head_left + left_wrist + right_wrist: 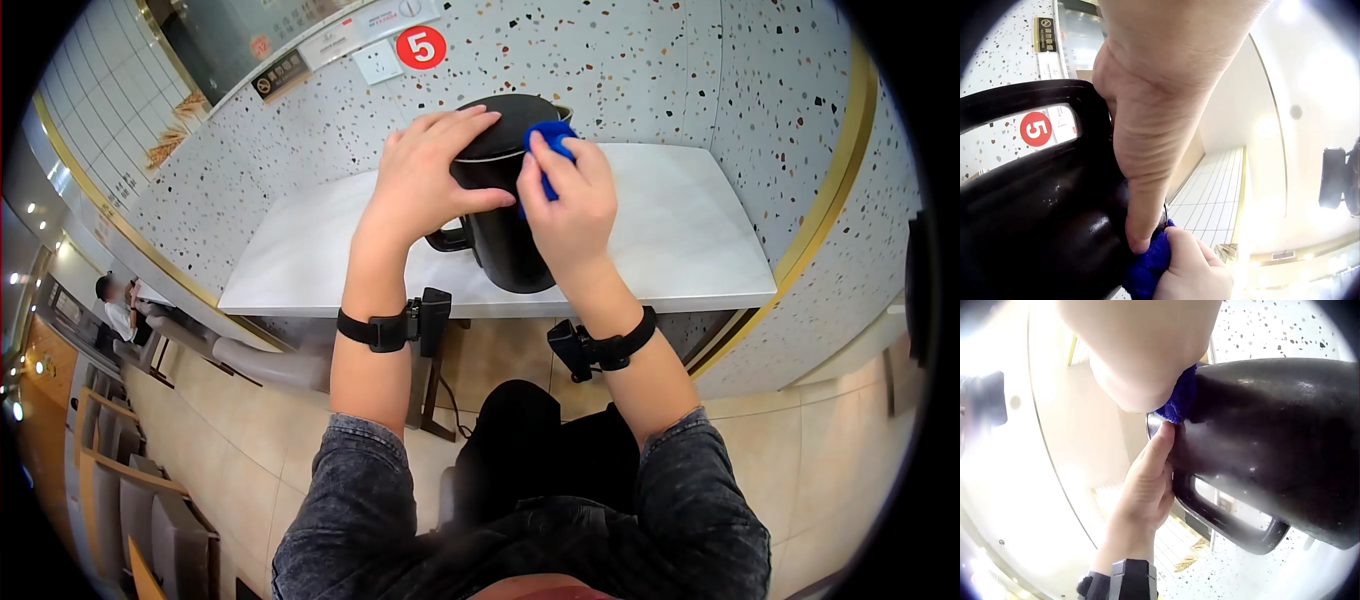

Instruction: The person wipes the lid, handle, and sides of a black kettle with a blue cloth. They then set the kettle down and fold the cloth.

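Note:
A tall black pitcher (505, 235) with a flat lid (515, 115) stands upright on the pale tabletop. Its handle (448, 238) points left toward me. My left hand (430, 170) holds the pitcher's top, fingers spread over the lid and thumb along the side just below the rim. Between the fingers and thumb of my right hand (575, 205) a bunched blue cloth (550, 137) is gripped, pressed against the upper right side near the spout. In the left wrist view, the left thumb tip meets the cloth (1150, 265). The right wrist view shows the cloth partly hidden behind the right hand.
The white table (680, 215) sits against a speckled wall (600, 60) bearing a red number 5 sign (420, 47) and a socket plate (378, 62). A gold-trimmed edge (810, 220) bounds the right side. Chairs (150, 510) and a seated person (122, 310) are off to the left.

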Available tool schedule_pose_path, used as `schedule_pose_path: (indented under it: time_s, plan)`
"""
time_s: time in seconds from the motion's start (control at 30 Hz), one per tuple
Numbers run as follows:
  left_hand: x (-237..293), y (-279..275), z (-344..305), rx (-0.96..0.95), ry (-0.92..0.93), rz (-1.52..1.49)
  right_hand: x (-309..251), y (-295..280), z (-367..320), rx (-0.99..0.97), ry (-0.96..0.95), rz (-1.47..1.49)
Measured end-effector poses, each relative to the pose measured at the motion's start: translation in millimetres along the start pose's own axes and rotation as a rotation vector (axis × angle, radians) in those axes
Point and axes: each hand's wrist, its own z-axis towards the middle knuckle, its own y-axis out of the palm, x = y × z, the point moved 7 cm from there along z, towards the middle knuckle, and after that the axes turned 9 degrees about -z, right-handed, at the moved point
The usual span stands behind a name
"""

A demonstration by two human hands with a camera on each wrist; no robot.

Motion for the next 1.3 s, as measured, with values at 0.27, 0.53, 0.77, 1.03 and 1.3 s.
schedule_pose_path:
  time_s: [0.27,0.53,0.77,1.03,1.3]
  plan:
    - [10.5,8.2,5.5,0.071,-0.088,0.141,11.6,-10.4,10.3,-0.130,-0.065,0.057]
    - [27.1,25.3,30.3,0.017,-0.377,0.167,78.5,-11.1,-10.2,-0.217,0.519,0.313]
    - [-26.0,8.3,19.8,0.030,-0.198,-0.531,75.8,-12.5,8.4,-0.268,0.453,0.382]
    - [-44.0,27.3,11.8,0.145,-0.423,-1.060,-3.0,24.2,45.1,-0.436,-0.231,0.173]
    - [-49.0,33.7,8.1,0.149,-0.375,-1.121,-12.6,35.6,54.1,-0.429,-0.468,0.118]
